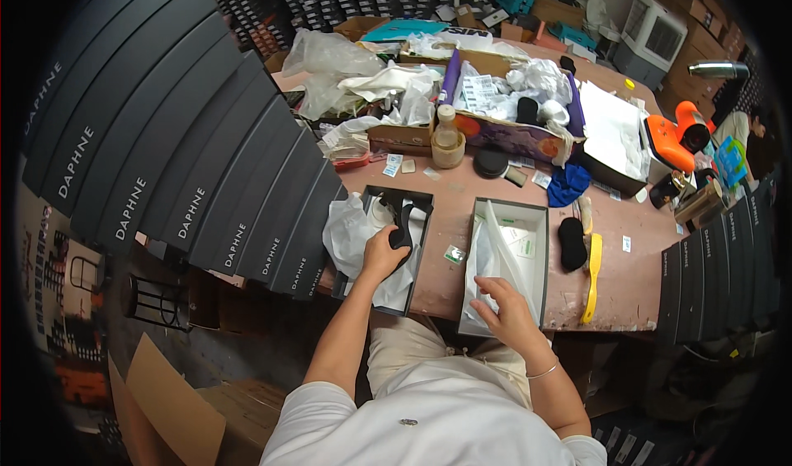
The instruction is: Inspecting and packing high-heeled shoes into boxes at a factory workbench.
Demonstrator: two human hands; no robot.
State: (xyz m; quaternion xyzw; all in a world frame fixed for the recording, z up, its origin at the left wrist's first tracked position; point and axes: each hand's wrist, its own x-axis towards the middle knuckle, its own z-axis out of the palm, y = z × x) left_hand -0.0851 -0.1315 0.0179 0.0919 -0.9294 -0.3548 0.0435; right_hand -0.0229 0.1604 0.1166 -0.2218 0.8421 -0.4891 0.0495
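Left hand: fingers curled round black shoe, at left box. Right hand: fingers loosely spread, over right box (white paper inside).

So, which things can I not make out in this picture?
All in the head view:
Part of the black shoe: hidden by the left hand.
Anything beneath the white paper in the right box: covered.
Print on the small label: too small.
Top of the dark box stack: cut off by the lens rim.

A white T-shirt, beige trousers and a silver bangle are worn.
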